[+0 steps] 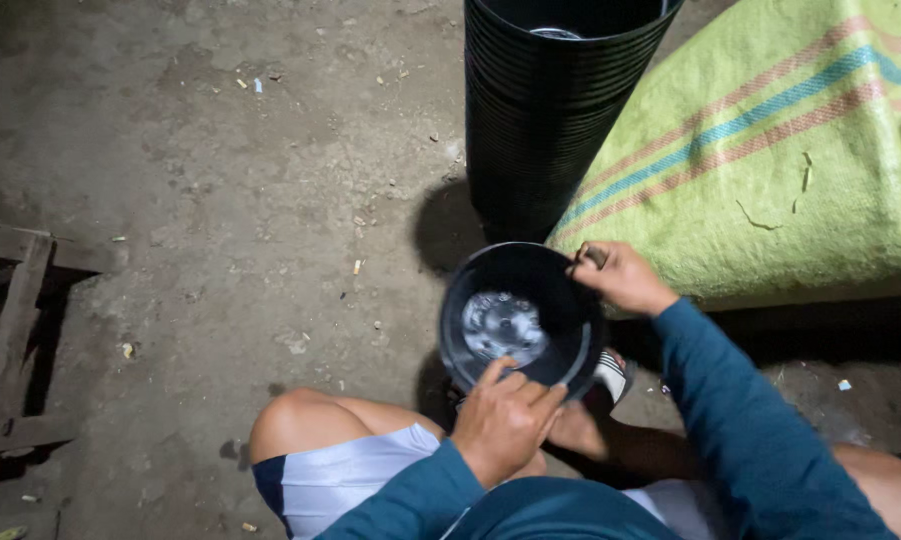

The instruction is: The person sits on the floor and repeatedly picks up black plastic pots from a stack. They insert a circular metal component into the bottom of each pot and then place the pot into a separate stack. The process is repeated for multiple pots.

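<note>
The person sits low over the floor (220, 200) and holds one black pot (520, 318) between the knees, its open mouth turned up to the camera. The left hand (505, 420) is at the 6 o'clock side of the rim, with the fingers closed over the edge, so this grip is clamped on the pot. The right hand (620, 278) is at about 2 o'clock on the rim; thumb and fingers are pinched together there, and it seems to pinch the rim or something small on it, but I cannot tell which.

Inside the pot, the bottom shines and shows some holes.

At 12 o'clock from the pot stands a tall stack of pots (545, 110), all black and fitted one inside another, near to the held pot but apart from it. At 2 o'clock lies a green woven sack (770, 160) with red and blue stripes, just beside the right hand. A wooden pallet (15, 340) lies well apart at 9 o'clock.

I judge that the step in hand is the handling of one single pot at its rim. The next move calls for a steady left hold while the right fingers work.
</note>
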